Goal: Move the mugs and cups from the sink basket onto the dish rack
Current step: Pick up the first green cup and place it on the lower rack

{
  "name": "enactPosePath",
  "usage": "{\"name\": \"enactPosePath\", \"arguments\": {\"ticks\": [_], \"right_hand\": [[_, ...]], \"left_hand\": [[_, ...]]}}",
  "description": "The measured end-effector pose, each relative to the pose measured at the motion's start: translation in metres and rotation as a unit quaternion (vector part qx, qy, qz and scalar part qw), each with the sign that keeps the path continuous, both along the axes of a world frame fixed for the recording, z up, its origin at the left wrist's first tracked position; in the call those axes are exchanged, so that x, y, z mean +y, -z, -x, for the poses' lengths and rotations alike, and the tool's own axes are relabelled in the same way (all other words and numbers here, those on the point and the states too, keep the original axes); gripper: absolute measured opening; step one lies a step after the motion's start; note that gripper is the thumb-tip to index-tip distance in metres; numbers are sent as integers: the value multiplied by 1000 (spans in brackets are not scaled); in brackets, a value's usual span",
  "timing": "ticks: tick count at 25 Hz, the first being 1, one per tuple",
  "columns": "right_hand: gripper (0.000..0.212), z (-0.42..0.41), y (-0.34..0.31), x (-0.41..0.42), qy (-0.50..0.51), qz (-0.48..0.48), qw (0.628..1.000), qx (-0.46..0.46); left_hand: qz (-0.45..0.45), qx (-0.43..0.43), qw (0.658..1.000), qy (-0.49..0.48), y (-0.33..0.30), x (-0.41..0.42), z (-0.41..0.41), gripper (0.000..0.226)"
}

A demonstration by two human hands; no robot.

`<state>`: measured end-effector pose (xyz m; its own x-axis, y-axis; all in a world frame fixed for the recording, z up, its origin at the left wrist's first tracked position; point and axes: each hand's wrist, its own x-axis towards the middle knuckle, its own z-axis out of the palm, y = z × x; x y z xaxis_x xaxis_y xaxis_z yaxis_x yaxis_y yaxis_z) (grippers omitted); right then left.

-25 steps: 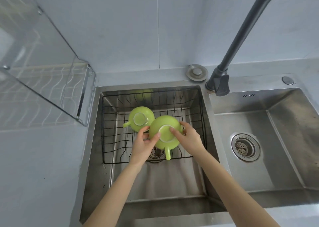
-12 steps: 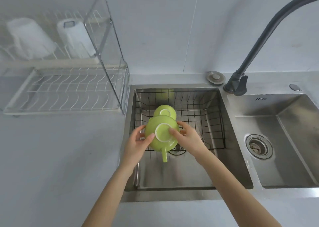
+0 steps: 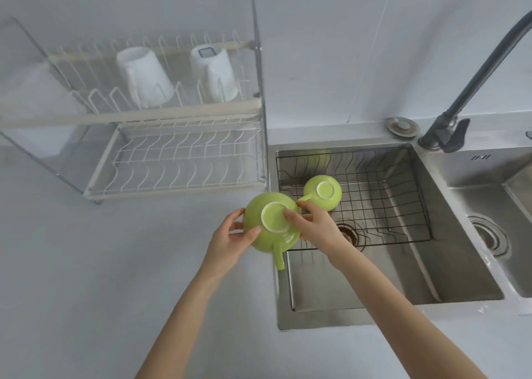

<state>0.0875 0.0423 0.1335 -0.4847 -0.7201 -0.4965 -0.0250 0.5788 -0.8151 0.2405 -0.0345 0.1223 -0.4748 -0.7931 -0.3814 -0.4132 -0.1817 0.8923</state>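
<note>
Hands (image 3: 230, 243) (image 3: 316, 229) partly hide upturned green mug (image 3: 272, 223).

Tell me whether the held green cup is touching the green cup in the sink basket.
Cannot tell. In the head view the held green cup sits beside the green cup in the sink basket, whose handle ends behind the right hand.

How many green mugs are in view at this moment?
2. One green mug is held upside down in both hands, left hand and right hand, over the sink's left edge. The other mug sits upside down in the sink basket. None looks hidden.
</note>
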Motion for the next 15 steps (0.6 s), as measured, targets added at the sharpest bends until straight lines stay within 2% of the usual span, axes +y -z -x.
{"name": "enactPosePath", "arguments": {"ticks": [4,15], "right_hand": [[55,-30,-1,-24,5,3,1000,10],[53,-58,-16,-95,6,39,997,63]], "left_hand": [[19,-28,998,49,-1,-20,-30,69],[71,-45,995,59,-11,-99,-46,70]]}}
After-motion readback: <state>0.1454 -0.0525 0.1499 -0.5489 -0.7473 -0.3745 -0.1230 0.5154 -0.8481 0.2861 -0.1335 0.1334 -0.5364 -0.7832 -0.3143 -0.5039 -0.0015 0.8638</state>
